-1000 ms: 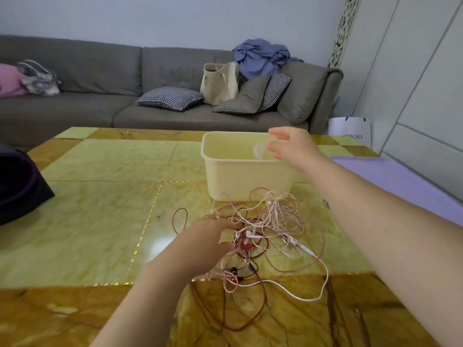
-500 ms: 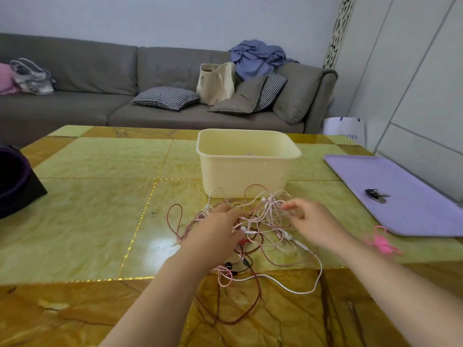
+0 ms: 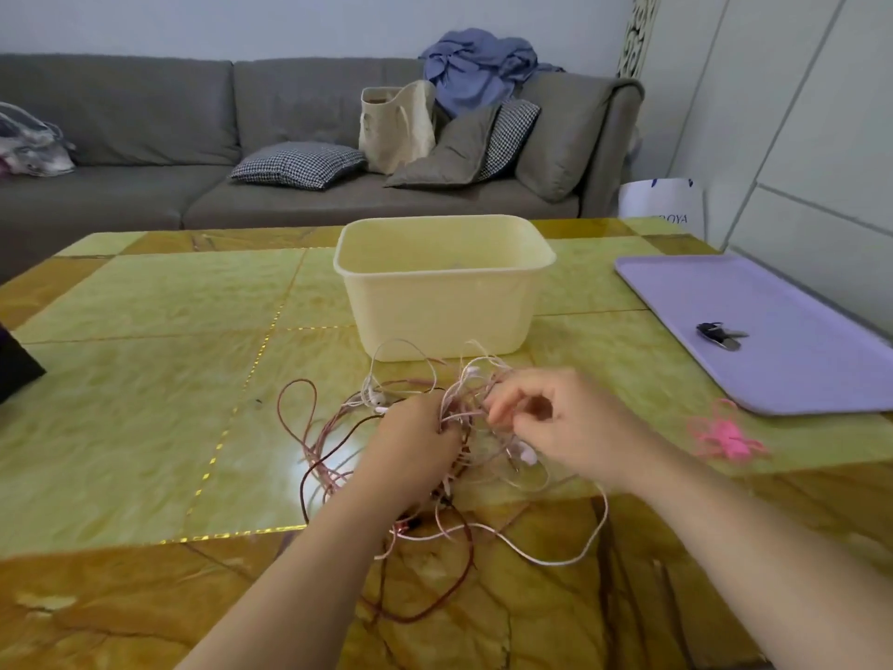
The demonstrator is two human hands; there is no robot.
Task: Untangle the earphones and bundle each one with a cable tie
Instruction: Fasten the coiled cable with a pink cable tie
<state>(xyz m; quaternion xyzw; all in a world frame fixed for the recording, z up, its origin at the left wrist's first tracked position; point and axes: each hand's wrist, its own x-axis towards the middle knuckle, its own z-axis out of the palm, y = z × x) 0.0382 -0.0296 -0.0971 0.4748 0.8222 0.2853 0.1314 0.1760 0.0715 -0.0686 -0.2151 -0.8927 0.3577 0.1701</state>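
The table (image 3: 145, 379) is marbled yellow-green with thin gold lines, and a veined amber-brown band runs along its near edge. The earphones (image 3: 459, 403) mix white, pale pink and dark red cords. The tub (image 3: 435, 307) is cream-yellow. At the right edge a lilac tray (image 3: 797, 369) carries black-and-silver keys (image 3: 720, 333), with bright pink cable ties (image 3: 725, 435) beside it. A grey sofa (image 3: 145, 113) bears 2 black-and-white houndstooth cushions (image 3: 299, 164).

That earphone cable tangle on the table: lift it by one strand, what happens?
Likely floppy: the tangled pile of pink, white and dark red earphone cables lies in loose loops on the glossy yellow-green table. Probably comes up as one clump, since strands cross everywhere between the left hand and right hand. Looks light; a push would probably slide it.
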